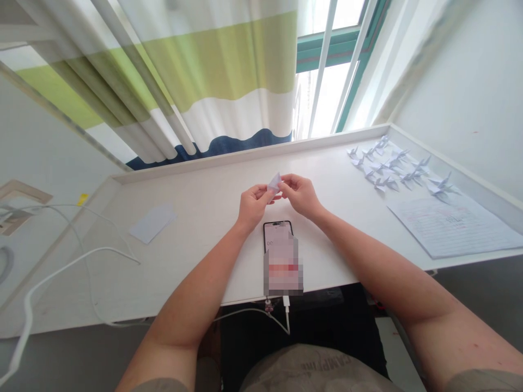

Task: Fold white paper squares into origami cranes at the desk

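Note:
A small folded piece of pale paper (274, 182) is held above the middle of the white desk (204, 218). My left hand (253, 202) pinches its left side and my right hand (300, 194) pinches its right side. Both hands have their fingers closed on the paper. A phone (278, 231) lies flat on the desk just below my hands, with a white cable (286, 313) plugged into its near end.
Several folded paper cranes (392, 169) lie at the back right of the desk. A lined sheet of paper (453, 226) lies at the right edge, a small blank slip (152, 223) at the left. White cables (61, 267) trail over the left side. A striped curtain (183, 81) hangs behind.

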Tool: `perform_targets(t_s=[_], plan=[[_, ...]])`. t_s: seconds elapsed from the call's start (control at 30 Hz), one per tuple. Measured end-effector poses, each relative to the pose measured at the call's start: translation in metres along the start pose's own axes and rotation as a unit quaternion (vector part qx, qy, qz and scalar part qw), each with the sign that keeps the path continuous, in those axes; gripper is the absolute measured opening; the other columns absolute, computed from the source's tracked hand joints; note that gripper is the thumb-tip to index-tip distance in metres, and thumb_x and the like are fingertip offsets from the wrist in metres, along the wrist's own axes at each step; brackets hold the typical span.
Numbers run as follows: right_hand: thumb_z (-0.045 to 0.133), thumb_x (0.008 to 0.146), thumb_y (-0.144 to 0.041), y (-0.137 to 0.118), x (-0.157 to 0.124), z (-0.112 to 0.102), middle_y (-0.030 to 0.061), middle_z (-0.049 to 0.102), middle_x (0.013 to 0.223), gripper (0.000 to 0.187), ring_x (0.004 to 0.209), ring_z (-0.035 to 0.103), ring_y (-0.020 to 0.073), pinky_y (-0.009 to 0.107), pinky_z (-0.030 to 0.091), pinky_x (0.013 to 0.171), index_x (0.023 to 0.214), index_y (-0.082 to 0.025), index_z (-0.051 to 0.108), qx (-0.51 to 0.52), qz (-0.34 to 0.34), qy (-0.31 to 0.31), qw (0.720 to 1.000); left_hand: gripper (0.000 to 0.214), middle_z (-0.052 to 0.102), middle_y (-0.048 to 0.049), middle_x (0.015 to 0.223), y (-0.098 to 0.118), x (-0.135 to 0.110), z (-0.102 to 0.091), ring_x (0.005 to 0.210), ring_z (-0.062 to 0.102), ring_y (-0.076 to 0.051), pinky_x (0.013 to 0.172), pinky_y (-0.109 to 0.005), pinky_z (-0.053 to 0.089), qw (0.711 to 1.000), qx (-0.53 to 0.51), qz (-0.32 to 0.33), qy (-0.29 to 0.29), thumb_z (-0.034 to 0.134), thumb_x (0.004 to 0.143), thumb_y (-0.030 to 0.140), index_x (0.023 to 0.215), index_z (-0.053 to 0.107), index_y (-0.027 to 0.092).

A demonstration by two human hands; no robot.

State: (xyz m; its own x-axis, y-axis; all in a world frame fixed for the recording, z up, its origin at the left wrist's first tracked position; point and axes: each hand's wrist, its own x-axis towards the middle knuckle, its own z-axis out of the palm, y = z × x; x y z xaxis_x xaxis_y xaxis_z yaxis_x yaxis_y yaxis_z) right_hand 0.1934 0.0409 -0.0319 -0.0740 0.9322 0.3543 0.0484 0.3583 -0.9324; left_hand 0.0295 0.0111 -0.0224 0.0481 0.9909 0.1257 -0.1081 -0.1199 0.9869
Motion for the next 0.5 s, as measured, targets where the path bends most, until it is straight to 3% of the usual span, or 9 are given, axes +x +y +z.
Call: perform_targets(t_s=[0.1,0.23,0.4,0.5], plan=[[0.070,0.093,-0.042,-0.0008,-0.0004,-0.0018,0.0046,0.078,0.086,0.024,0.078,0.068,0.0186,0.035,0.056,0.071,0.095,-0.020,0.079,-0.048,-0.024,-0.005,0.999,0.045,0.084,-0.0085,0.089,-0.0014,0.0015,-0.0012,0.084,0.083,-0.025,0.077,-0.035,0.060,1.000,0.003,-0.005,0.000,0.092,0.078,0.053,0.097,0.073,0.016],[0.072,0.093,-0.047,0.0002,-0.0010,-0.0018,0.0057,0.080,0.088,0.028,0.081,0.071,0.0205,0.037,0.057,0.073,0.099,-0.020,0.078,-0.049,-0.021,-0.016,0.998,0.049,0.082,-0.0073,0.082,-0.0033,0.0034,-0.0022,0.080,0.082,-0.025,0.079,-0.039,0.062,1.000,-0.004,-0.021,-0.004,0.093,0.076,0.057,0.094,0.074,0.016],[0.072,0.094,-0.058,0.0024,0.0001,-0.0033,0.0051,0.077,0.088,0.041,0.081,0.070,0.0195,0.037,0.057,0.072,0.110,-0.020,0.078,-0.022,-0.019,-0.025,0.999,0.051,0.083,-0.0093,0.089,-0.0010,0.0036,-0.0028,0.085,0.083,-0.028,0.084,-0.041,0.063,0.999,-0.034,-0.035,0.006,0.095,0.072,0.056,0.097,0.075,0.016],[0.072,0.095,-0.057,0.0026,0.0014,-0.0039,0.0043,0.075,0.089,0.038,0.082,0.069,0.0189,0.036,0.057,0.072,0.110,-0.022,0.077,-0.013,-0.026,-0.030,0.999,0.049,0.084,-0.0099,0.092,0.0017,0.0028,-0.0038,0.086,0.083,-0.028,0.086,-0.042,0.064,0.999,-0.037,-0.032,0.001,0.095,0.073,0.055,0.097,0.077,0.016]])
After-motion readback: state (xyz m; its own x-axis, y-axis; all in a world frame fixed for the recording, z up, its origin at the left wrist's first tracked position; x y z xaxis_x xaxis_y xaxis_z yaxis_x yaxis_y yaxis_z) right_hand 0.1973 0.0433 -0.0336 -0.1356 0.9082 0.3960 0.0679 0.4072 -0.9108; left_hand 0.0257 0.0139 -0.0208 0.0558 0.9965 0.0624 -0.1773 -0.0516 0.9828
